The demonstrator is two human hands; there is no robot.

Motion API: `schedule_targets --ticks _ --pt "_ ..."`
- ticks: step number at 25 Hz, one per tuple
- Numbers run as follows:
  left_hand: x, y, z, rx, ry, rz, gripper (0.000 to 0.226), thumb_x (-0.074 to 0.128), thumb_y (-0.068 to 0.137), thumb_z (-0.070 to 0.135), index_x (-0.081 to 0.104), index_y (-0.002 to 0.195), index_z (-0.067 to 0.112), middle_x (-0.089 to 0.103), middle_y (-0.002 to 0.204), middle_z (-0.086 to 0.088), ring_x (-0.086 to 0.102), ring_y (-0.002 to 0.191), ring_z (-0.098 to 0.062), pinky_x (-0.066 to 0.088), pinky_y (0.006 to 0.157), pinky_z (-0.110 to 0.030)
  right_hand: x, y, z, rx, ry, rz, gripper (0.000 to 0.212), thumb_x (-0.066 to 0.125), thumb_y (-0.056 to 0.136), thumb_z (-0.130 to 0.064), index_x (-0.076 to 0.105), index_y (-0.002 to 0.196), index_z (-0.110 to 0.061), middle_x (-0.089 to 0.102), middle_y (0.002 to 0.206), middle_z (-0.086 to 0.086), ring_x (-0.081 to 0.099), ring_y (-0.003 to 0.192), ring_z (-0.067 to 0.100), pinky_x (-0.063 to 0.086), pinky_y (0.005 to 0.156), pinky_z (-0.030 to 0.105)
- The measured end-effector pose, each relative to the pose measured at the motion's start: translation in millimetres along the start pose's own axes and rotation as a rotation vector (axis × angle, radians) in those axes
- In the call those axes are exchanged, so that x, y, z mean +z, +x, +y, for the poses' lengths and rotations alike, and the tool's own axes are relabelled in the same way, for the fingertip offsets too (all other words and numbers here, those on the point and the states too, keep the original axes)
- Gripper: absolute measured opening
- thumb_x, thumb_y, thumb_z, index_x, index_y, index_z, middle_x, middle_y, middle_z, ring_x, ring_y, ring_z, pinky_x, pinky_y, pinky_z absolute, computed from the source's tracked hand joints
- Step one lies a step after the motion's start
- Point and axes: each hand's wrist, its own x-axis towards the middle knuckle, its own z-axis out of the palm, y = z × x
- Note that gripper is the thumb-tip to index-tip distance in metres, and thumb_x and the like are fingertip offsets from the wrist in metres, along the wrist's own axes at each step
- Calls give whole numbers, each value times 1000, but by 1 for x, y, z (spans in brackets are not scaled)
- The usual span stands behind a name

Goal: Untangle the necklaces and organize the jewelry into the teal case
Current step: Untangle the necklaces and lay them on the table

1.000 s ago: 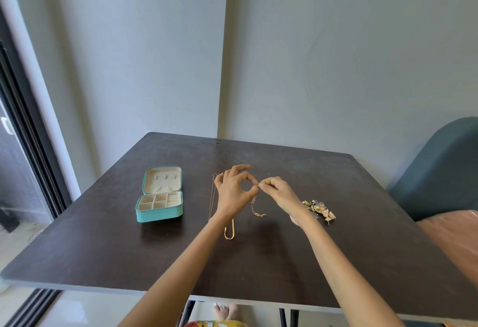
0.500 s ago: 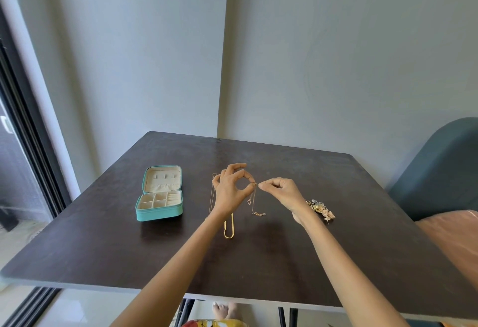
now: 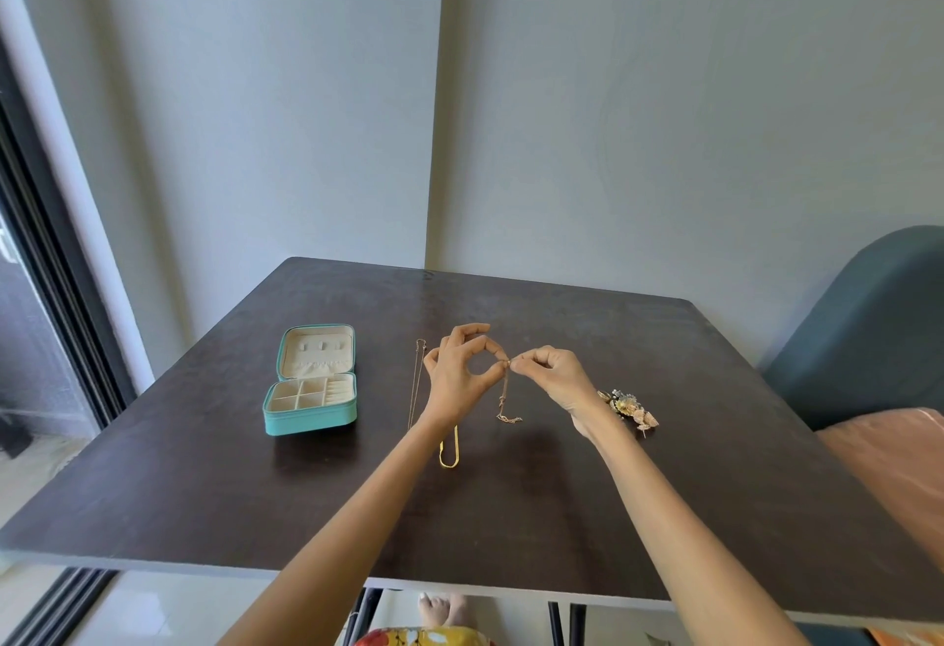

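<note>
Left hand (image 3: 456, 373) and right hand (image 3: 552, 373) are pinching the top of a thin chain necklace (image 3: 505, 397) at frame centre, its tail touching the table (image 3: 664, 518); teal case (image 3: 311, 381) is sitting open at centre-left, gold necklace (image 3: 449, 451) lying below the left wrist

Count: 3 necklaces — thin chain (image 3: 416, 382), gold chain (image 3: 449, 451), held chain (image 3: 505, 400); 1 teal case (image 3: 311, 380); 1 floral brooch (image 3: 629, 409); 2 hands.

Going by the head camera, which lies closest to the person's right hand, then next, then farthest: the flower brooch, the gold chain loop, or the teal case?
From the right hand:
1. Flower brooch, just right of its wrist.
2. Gold chain loop, to its left, under the left forearm.
3. Teal case, open, far left.
</note>
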Motion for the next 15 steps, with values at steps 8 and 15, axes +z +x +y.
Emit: schedule_targets --ticks 8,15 --pt "-5 -6 -8 41 139 -49 12 63 80 25 56 75 34 50 125 9 41 120 -10 8 98 -27 -14 8 13 -73 -171 144 25 58 82 -14 62 73 9 44 70 -3 40 72 13 30 61 26" --pt "-11 -5 -11 106 203 -104 14 61 80 26 53 73 36 51 121 12 42 115 -9 10 95 -28 -17 6 20 62 24 182 25 56 88 -15 67 67 -22 61 87 -9 53 83 0 38 71 12"
